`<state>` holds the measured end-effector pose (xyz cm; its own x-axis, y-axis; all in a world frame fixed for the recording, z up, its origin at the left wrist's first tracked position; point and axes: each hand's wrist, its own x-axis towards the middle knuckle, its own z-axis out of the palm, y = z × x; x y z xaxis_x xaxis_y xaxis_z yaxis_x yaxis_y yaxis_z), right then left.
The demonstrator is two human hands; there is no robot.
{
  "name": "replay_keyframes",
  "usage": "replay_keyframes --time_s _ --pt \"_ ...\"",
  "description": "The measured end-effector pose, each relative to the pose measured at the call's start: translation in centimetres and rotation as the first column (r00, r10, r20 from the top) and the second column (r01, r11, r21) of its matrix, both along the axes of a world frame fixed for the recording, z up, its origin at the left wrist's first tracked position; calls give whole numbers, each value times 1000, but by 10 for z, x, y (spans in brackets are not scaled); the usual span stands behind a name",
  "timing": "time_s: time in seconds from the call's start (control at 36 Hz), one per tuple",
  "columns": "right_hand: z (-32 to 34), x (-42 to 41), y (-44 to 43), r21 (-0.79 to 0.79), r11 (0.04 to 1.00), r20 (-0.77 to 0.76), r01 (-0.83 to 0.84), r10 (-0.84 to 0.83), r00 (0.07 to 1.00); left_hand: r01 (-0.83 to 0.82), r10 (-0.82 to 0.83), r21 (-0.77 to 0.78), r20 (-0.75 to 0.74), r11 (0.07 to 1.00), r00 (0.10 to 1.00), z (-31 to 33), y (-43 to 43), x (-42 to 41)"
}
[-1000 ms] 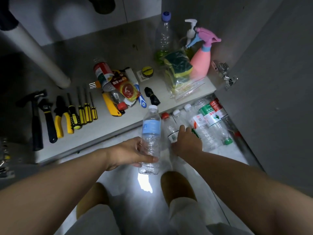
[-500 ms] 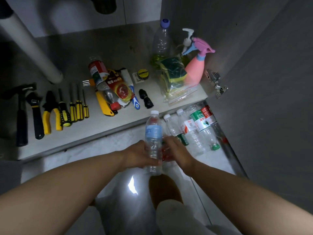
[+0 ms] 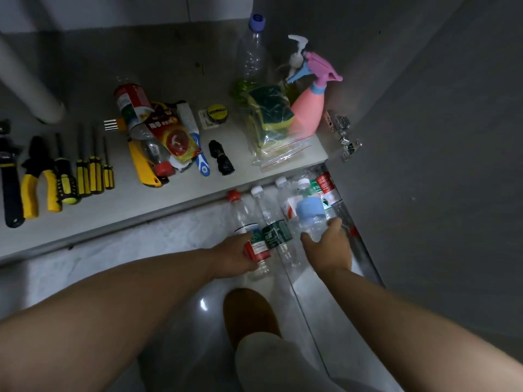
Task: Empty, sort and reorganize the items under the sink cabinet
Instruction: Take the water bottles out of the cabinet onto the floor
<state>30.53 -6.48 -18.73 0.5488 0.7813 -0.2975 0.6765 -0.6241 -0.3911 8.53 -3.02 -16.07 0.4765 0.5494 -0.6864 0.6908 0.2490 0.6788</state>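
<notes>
Several empty plastic bottles lie side by side on the floor in front of the cabinet shelf (image 3: 175, 193). My right hand (image 3: 329, 248) grips the base of the blue-labelled bottle (image 3: 310, 212) and holds it over the right end of that row. My left hand (image 3: 236, 257) is closed around the lower part of the red-capped bottle (image 3: 244, 219), at its red label. Between the two lies a green-labelled bottle (image 3: 273, 222). A red-and-white labelled bottle (image 3: 288, 203) and a green-and-red labelled one (image 3: 325, 188) are partly hidden behind the blue-labelled bottle.
On the shelf lie pliers (image 3: 36, 179), screwdrivers (image 3: 90, 168), a red-labelled bottle (image 3: 135, 108), a bag of sponges (image 3: 268, 123), a pink spray bottle (image 3: 310, 108) and a tall clear bottle (image 3: 252, 58). A white pipe (image 3: 25, 83) stands at left. The open grey door (image 3: 438, 165) is at right. My knee (image 3: 249, 312) is below.
The blue-labelled bottle went from my left hand to my right hand and moved right, down to the row. My left hand has closed on the red-capped bottle.
</notes>
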Motion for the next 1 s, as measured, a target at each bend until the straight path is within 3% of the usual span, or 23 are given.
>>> replay_keyframes --time_s 0.08,0.19,0.47,0.78,0.86,0.92,1.0 --pt "5 16 9 -69 996 148 -57 67 987 17 -17 -3 -6 1000 1000 0 3 12" --pt "8 27 25 -130 983 220 -128 154 963 23 -23 -2 0 1000 1000 1 8 19" --pt "6 22 45 -205 953 204 -222 264 943 83 -83 19 7 996 996 10 10 20" --pt "21 8 39 9 952 261 -306 293 920 86 -88 45 52 995 995 20 15 7" --pt "33 -3 44 174 908 186 -381 349 918 101 -93 211 -48 972 994 19 25 -5" --pt "43 -13 50 252 853 128 -457 438 890 112 -73 397 -110 911 991 20 31 -17" --pt "56 -31 61 317 751 93 -579 583 807 -1 65 588 -88 809 994 29 40 -36"
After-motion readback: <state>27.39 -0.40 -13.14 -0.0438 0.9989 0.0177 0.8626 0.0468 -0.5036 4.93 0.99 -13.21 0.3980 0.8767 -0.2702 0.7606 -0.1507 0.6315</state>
